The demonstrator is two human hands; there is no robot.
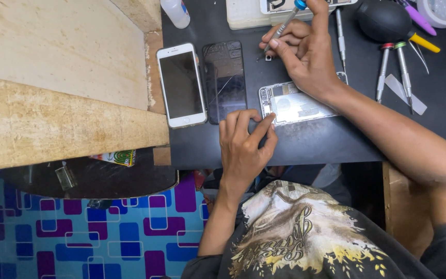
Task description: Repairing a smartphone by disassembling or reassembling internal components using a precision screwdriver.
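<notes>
Below a black work mat (305, 144), purple-blue patterned floor (78, 237).

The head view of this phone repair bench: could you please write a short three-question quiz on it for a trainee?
1. True or false: the right hand holds a screwdriver.
2. What do the left hand fingertips touch? A) the opened phone chassis B) the white smartphone C) the black air blower
3. What lies between the white smartphone and the chassis?

Key: 1 true; 2 A; 3 the detached dark screen panel.
</notes>
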